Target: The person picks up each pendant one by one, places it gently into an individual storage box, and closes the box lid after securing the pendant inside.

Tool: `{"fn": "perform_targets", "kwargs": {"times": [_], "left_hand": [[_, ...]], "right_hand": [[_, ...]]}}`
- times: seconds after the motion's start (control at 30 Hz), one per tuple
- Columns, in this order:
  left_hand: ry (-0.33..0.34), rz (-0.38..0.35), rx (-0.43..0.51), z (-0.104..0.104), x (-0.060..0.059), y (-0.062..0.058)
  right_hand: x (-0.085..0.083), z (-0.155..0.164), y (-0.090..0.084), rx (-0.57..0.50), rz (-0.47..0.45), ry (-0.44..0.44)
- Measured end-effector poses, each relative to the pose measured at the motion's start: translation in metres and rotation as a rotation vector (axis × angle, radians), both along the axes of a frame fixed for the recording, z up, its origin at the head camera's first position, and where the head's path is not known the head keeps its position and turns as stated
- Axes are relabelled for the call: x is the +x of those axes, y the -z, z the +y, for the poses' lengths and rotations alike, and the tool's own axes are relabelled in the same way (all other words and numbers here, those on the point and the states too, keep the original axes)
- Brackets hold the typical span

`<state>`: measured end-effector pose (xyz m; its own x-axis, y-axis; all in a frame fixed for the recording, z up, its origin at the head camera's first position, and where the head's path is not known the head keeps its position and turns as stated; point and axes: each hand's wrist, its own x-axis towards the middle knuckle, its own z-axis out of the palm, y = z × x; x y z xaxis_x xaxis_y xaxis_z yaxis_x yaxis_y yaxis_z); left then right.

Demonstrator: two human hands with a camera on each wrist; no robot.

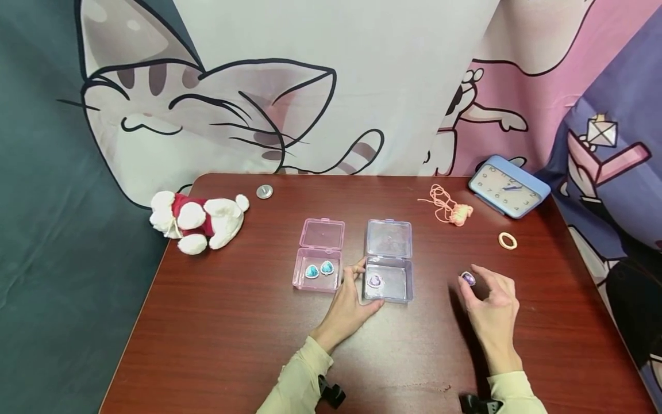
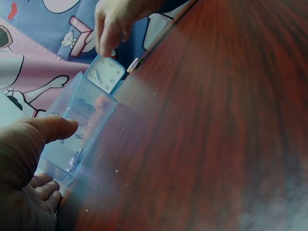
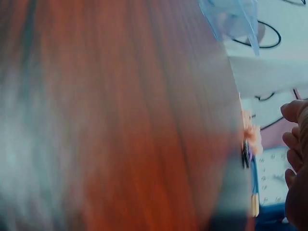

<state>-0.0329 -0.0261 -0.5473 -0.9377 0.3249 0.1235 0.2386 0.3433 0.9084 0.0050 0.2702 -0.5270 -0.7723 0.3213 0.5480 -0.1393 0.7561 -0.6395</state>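
Our right hand (image 1: pixel 491 310) pinches a purple heart gem (image 1: pixel 468 278) in a fingertip grip just above the desk (image 1: pixel 248 339), well right of the boxes. Our left hand (image 1: pixel 351 302) lies open, fingers resting against the left wall of the clear blue box (image 1: pixel 389 270) to steady it; a matching purple gem (image 1: pixel 374 281) already sits inside. We judge the carry is in hand; next we would bring the held gem left over the open tray and release it beside its twin. Counted: two boxes, the pink box (image 1: pixel 318 259) holding two teal gems (image 1: pixel 319 269); two purple gems; one clock (image 1: pixel 509 187).
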Motion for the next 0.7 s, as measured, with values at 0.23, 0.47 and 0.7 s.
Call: {"fn": "perform_targets", "kwargs": {"times": [0.23,0.47,0.7], "left_hand": [[0.0,-0.006,0.01,0.001,0.0,0.0],[0.003,-0.004,0.016,0.0,0.0,0.0],[0.008,-0.005,0.018,0.0,0.0,-0.001]], "right_hand": [[0.004,0.016,0.009,-0.019,0.002,0.062],[0.005,0.02,0.016,-0.013,-0.081,0.063],[0.004,0.023,0.022,0.009,-0.18,0.019]]}}
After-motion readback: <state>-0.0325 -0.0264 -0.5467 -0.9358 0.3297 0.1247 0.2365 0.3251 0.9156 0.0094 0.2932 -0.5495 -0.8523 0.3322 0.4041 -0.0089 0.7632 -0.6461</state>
